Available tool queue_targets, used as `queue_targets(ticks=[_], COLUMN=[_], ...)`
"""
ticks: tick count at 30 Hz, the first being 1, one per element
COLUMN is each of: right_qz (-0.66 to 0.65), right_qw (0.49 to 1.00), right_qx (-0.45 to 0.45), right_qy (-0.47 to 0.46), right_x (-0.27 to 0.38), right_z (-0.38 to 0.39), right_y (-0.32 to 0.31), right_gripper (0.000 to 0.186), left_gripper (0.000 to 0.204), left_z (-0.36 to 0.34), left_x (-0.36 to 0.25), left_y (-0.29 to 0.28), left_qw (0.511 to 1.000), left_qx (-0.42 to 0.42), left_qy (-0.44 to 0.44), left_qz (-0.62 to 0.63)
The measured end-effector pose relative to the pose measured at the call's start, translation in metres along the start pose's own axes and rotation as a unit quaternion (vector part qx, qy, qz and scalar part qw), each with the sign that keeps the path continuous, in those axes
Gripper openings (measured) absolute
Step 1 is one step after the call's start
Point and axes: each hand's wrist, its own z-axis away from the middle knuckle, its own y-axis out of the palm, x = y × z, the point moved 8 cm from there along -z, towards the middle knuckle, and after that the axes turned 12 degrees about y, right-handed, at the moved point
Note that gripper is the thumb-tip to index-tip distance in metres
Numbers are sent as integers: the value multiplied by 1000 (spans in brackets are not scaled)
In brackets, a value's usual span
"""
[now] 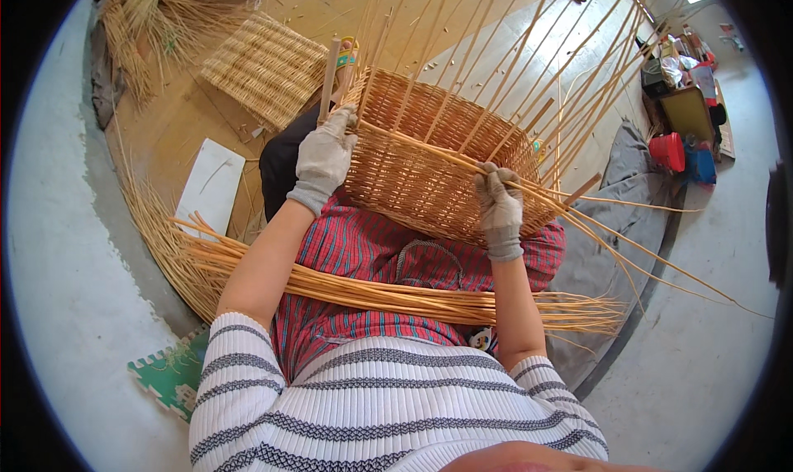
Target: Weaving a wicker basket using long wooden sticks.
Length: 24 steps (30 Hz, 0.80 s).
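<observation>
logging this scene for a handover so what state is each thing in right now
brown rectangular wicker basket: tilted, walls woven, top edge unfinished
long thin tan rods: gripped at the basket's rim
orange-brown rod bundle: lying across the lap
pale rectangular woven panel: lying on the floor
white rectangular board: lying flat
left white-gloved hand: closed on basket corner
right white-gloved hand: closed on the rods

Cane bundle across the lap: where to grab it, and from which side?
Mid-length on the cane bundle, from above, probably best with a full wrap. It's long and thin, lying crosswise over the red plaid cloth; its right end fans out, so gripping there would likely catch only some canes. The basket sits just beyond, making the far side tighter.
</observation>
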Motion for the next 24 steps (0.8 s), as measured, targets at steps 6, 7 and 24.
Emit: queue_targets(ticks=[6, 7, 24], right_qz=[12, 28, 158], right_qw=[996, 992, 947], right_qx=[-87, -116, -105], right_qy=[36, 36, -260], right_x=[-12, -13, 23], right_z=[-7, -7, -142], right_y=[-14, -15, 196], right_gripper=[10, 9, 54], left_gripper=[32, 26, 52], left_z=[-25, -37, -23], left_x=[-58, -61, -16], left_y=[-12, 10, 88], left_qw=[982, 991, 926], left_qx=[-98, -22, 216], left_qy=[163, 131, -233], left_qz=[-12, 0, 204])
